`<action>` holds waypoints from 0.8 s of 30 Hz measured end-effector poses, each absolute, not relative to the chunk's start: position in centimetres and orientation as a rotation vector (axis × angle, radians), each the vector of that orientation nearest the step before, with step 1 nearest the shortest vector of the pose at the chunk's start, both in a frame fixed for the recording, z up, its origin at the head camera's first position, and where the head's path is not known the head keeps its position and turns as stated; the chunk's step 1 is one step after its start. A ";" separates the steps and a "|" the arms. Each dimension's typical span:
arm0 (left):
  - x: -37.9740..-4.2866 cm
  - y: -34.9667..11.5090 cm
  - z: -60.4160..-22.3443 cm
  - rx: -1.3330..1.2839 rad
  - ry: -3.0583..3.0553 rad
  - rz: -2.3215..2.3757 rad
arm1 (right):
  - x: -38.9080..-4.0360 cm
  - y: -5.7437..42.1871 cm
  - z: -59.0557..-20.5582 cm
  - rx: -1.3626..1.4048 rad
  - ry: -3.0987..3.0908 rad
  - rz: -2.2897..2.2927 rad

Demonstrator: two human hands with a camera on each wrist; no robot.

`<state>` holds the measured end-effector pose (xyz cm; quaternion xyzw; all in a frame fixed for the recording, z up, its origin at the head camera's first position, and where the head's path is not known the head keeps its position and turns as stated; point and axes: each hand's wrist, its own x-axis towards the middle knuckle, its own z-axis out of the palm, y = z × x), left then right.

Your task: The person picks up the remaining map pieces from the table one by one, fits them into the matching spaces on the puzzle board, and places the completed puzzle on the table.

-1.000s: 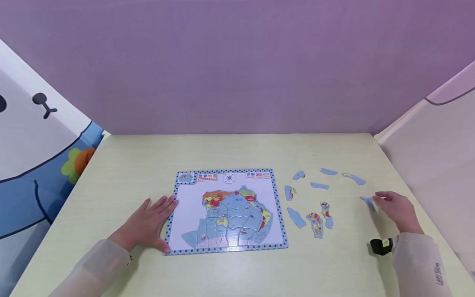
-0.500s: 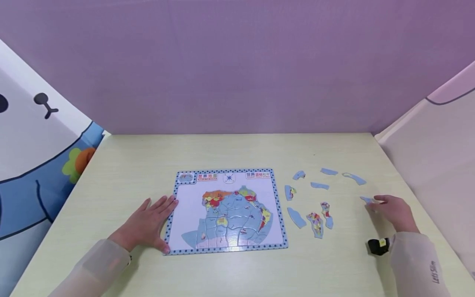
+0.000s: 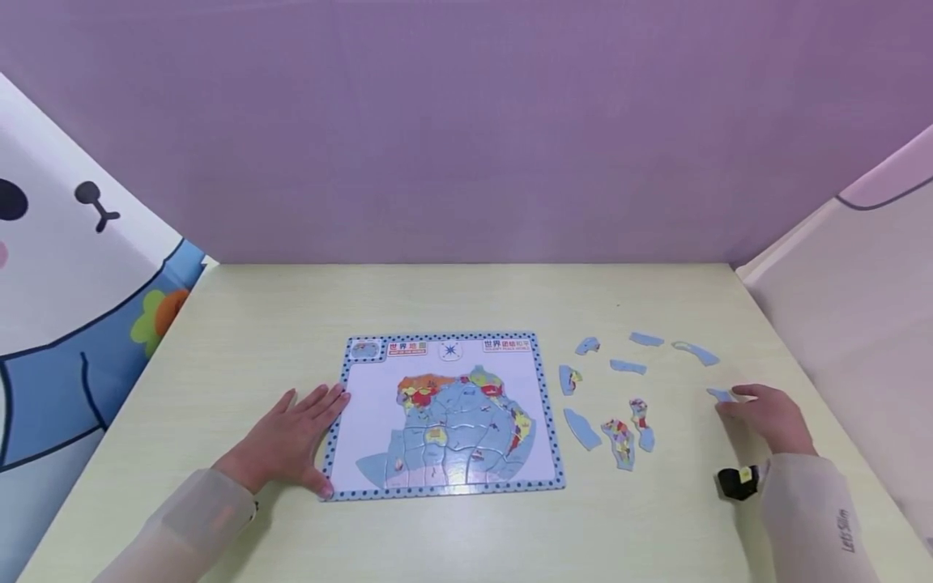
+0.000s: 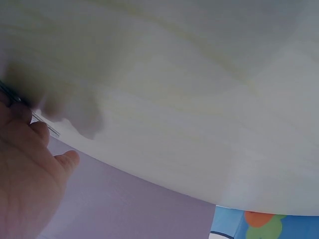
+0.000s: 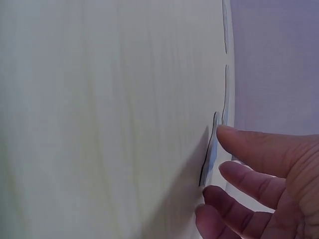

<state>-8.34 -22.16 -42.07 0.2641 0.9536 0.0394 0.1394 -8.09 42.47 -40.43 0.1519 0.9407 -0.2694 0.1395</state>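
Observation:
A world-map jigsaw board with a dotted blue border lies flat, its lower middle filled with joined pieces. My left hand rests on its left edge with fingers spread; the left wrist view shows that hand from the palm side. At the right, my right hand pinches a blue puzzle piece, partly covered by the fingers. In the right wrist view the thumb meets one end of this piece, and curled fingers are at the other end. The piece is down at the table surface.
Several loose pieces lie between board and right hand, among them a curved blue one, a plain blue one and a colourful one. A purple wall closes the table's back; a black device sits by the right wrist.
My right hand has shifted slightly left, and its thumb and fingers have come in over the blue piece, which stays in place. The left hand and board have not moved.

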 end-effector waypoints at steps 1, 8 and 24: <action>-8.3 -22.1 -42.0 0.760 2.755 0.115 | -8.1 42.5 -40.5 0.449 2.702 -0.784; -8.2 -22.2 -42.2 0.761 2.765 0.124 | -8.4 42.7 -41.0 0.415 2.715 -0.747; -8.3 -22.3 -42.4 0.765 2.764 0.127 | -8.5 42.5 -40.4 0.432 2.662 -0.829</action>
